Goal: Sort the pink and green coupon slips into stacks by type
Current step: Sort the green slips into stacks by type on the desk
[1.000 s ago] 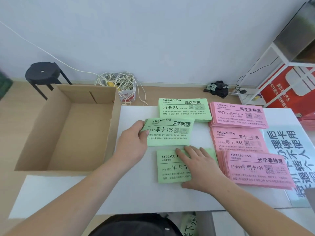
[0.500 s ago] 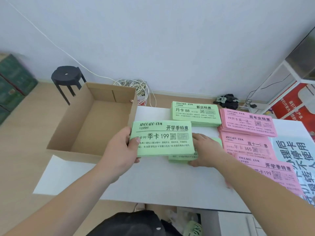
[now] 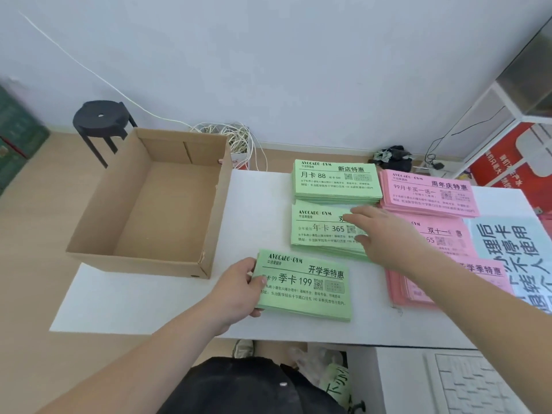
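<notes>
left hand: my left hand (image 3: 236, 289) pinches the left short edge of the green 季卡 199 stack (image 3: 307, 289), thumb on top, fingers curled beneath.
right hand: my right hand (image 3: 385, 234) lies flat, fingers straight and slightly spread, on the right part of the green 年卡 365 stack (image 3: 322, 231).
layout: the 199 stack is nearest me on the bench (image 3: 149, 294), just in front of the 365 stack. the green 月卡 88 stack (image 3: 336, 180) is behind that, and the pink stacks (image 3: 430, 194) run down the right side.
handling: thin paper, so i judge it light, floppy and slick sheet on sheet. a push at one corner would fan it.
hold: clamp the full thickness at a short edge, then square the long sides with flat palms.
</notes>
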Action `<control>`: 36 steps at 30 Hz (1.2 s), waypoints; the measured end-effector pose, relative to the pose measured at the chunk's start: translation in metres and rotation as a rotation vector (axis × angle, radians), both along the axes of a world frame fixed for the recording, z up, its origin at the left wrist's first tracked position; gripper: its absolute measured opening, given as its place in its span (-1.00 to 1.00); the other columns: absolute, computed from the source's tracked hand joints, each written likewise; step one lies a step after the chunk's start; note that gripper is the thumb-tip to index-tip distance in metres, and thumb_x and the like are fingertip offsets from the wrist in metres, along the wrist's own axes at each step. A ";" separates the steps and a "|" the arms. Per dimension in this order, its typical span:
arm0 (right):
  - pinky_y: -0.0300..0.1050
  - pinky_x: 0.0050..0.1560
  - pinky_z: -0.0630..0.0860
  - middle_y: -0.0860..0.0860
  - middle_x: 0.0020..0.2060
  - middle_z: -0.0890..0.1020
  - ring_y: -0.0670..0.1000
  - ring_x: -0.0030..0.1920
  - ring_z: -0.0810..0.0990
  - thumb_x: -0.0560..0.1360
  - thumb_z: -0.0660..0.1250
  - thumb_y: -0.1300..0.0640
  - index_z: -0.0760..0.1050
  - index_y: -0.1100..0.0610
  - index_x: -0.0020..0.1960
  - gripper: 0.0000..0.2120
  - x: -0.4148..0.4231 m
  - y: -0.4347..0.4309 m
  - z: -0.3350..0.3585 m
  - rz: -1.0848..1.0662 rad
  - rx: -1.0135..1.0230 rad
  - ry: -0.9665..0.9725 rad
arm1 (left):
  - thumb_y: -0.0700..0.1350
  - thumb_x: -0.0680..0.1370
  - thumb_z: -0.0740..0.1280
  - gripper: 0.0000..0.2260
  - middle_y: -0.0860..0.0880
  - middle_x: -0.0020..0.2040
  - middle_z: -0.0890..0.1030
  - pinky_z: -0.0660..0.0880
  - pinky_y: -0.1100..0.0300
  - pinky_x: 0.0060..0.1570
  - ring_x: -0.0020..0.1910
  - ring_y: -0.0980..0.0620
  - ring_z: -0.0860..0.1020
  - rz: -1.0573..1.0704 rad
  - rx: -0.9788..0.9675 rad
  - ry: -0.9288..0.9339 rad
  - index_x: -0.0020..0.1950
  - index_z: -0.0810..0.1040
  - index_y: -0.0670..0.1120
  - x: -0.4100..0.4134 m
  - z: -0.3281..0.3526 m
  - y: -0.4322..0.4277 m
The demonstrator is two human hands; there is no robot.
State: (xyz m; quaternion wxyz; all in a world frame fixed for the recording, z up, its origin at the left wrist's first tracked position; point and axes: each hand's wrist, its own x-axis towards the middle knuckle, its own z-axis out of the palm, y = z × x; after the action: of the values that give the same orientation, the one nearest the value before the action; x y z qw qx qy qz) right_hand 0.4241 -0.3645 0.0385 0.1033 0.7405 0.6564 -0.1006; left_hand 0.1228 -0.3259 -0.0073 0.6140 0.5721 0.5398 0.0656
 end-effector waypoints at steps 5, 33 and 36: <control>0.00 0.36 0.46 -0.19 0.44 0.38 -0.06 0.40 0.43 0.43 0.47 -0.29 0.37 -0.16 0.50 -0.30 -0.052 -0.043 -0.009 -0.112 -0.193 0.321 | -0.08 0.66 0.30 -0.81 0.02 0.01 0.66 0.67 -0.02 -0.12 -0.06 0.00 0.65 -0.102 0.156 0.122 0.27 0.48 0.04 0.020 -0.027 -0.005; 0.03 0.35 0.45 -0.13 0.36 0.44 -0.03 0.38 0.41 0.43 0.42 -0.34 0.40 -0.13 0.46 -0.33 -0.010 -0.050 -0.006 -0.411 0.034 0.244 | 0.28 0.59 0.24 -0.52 0.03 0.19 0.55 0.51 0.07 0.08 0.15 -0.03 0.56 -0.609 0.748 0.431 0.39 0.36 0.03 0.054 0.003 0.009; 0.11 0.35 0.47 -0.01 0.41 0.45 0.08 0.43 0.39 0.30 0.51 -0.38 0.24 -0.10 0.56 -0.05 0.024 -0.025 0.004 -0.527 -0.088 0.144 | 0.20 0.55 0.38 -0.42 -0.06 0.32 0.53 0.45 0.08 0.20 0.30 -0.09 0.51 -0.460 0.639 0.363 0.48 0.31 0.00 0.072 0.009 0.041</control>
State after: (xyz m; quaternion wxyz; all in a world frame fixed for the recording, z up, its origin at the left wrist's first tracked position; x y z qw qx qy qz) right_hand 0.4480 -0.3897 0.0428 0.0587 0.8715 0.4416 -0.2048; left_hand 0.1950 -0.2851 0.0012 0.2998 0.8412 0.4500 -0.0108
